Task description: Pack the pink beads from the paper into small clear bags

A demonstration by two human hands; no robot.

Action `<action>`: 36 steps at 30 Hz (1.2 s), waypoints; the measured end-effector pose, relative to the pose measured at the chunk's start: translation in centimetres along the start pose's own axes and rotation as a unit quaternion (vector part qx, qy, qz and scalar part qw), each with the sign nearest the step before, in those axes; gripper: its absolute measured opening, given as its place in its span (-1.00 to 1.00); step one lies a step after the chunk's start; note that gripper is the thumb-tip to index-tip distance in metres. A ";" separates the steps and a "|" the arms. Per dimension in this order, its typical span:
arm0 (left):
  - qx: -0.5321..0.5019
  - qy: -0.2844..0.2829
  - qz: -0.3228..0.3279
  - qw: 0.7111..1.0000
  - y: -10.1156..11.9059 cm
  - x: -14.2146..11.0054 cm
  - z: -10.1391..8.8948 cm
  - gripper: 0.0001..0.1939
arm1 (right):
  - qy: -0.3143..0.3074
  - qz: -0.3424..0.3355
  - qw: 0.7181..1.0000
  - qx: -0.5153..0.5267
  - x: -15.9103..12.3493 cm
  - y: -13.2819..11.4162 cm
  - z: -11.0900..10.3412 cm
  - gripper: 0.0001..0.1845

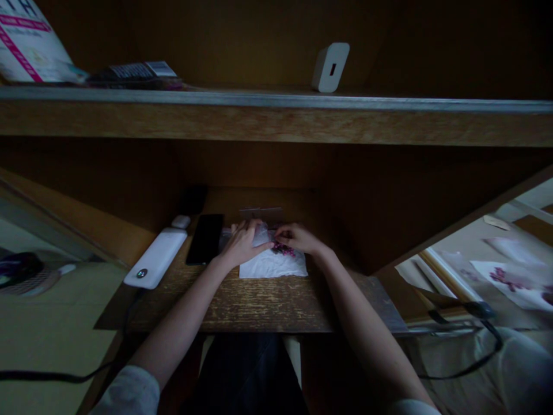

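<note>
Both hands rest at the back of a small wooden desk (259,305), over a white paper tissue (276,266). My left hand (244,243) lies on the tissue's left part, fingers curled over a clear plastic wrapper (261,233). My right hand (298,237) pinches at a little cluster of dark pink and black bits (283,249) on the tissue. What exactly the fingers hold is too small and dim to name.
A black phone (205,238) and a white power bank (156,257) lie left of the hands, with a small white case (181,221) behind. A shelf (276,115) overhead carries a white adapter (330,67) and a book (30,43). Cables trail on both sides.
</note>
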State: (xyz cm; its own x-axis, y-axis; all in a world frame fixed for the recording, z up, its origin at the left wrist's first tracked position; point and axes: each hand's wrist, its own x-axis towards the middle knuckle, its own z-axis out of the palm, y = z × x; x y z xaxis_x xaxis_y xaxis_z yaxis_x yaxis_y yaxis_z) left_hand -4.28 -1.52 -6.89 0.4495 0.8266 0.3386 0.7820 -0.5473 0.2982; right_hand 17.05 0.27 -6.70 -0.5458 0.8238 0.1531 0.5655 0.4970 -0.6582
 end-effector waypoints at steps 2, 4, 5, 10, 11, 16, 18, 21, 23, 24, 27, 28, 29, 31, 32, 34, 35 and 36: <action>0.004 -0.001 -0.003 1.000 0.0 0.0 0.0 -0.37 | -0.016 -0.001 1.000 -0.014 0.1 0.0 0.2 -0.82; 0.006 -0.002 -0.005 1.000 0.0 0.0 0.0 -0.37 | -0.024 -0.002 0.999 -0.029 0.2 0.0 0.3 -0.82; 0.007 -0.002 -0.005 1.000 0.0 0.0 0.0 -0.37 | -0.027 -0.001 0.999 -0.035 0.2 -0.1 0.4 -0.82; 0.007 -0.003 -0.006 1.000 0.0 0.1 -0.1 -0.36 | -0.048 0.008 0.998 -0.043 0.3 -0.1 0.6 -0.81; 0.007 -0.003 -0.007 1.000 0.0 0.1 -0.1 -0.36 | -0.048 0.007 0.998 -0.042 0.3 -0.1 0.6 -0.81; 0.005 0.000 -0.002 1.000 0.1 0.0 -0.2 -0.38 | -0.037 -0.002 0.998 -0.051 0.4 -0.1 0.7 -0.84; 0.005 0.000 0.003 1.000 0.2 0.0 -0.2 -0.38 | -0.034 -0.006 0.998 -0.049 0.4 -0.1 0.7 -0.85; 0.011 -0.001 0.000 1.000 0.2 -0.1 -0.1 -0.37 | -0.029 -0.007 0.999 -0.036 0.3 -0.1 0.6 -0.85; 0.012 -0.001 -0.001 1.000 0.2 -0.1 -0.1 -0.37 | -0.016 -0.001 1.000 -0.016 0.3 -0.1 0.5 -0.85; 0.011 0.001 0.000 1.000 0.2 -0.1 -0.1 -0.37 | -0.003 0.004 1.000 -0.002 0.2 -0.2 0.4 -0.84; 0.007 0.004 0.009 1.000 0.2 -0.2 0.0 -0.34 | 0.054 0.016 0.997 0.059 0.1 -0.4 -0.1 -0.81; 0.006 0.004 0.012 1.000 0.2 -0.2 0.0 -0.34 | 0.072 0.017 0.994 0.085 0.0 -0.6 -0.2 -0.80; 0.006 0.003 0.014 1.000 0.2 -0.2 0.0 -0.34 | 0.086 0.017 0.990 0.111 0.0 -0.8 -0.3 -0.79; 0.007 0.001 0.014 1.000 0.3 -0.2 0.1 -0.33 | 0.105 0.016 0.983 0.149 0.0 -1.3 -0.5 -0.77; 0.008 0.001 0.013 1.000 0.3 -0.2 0.1 -0.33 | 0.110 0.016 0.981 0.159 0.0 -1.5 -0.4 -0.77; 0.009 0.003 0.013 1.000 0.4 -0.2 0.1 -0.33 | 0.114 0.014 0.979 0.167 0.0 -2.0 -0.2 -0.76; 0.008 0.004 0.013 1.000 0.5 -0.2 0.1 -0.33 | 0.113 0.011 0.979 0.167 0.1 -2.2 -0.1 -0.75; 0.007 0.006 0.015 1.000 0.5 -0.2 0.1 -0.34 | 0.111 0.008 0.980 0.166 0.1 -2.4 0.1 -0.75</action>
State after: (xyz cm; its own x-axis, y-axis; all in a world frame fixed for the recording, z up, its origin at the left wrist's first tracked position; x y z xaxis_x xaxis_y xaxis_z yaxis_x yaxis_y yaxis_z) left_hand -3.91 -1.96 -6.93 0.4674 0.8085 0.3577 0.7743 -0.5696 0.2758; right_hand 15.56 -0.84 -5.19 -0.3689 0.8885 0.2729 0.3204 0.3972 -0.8600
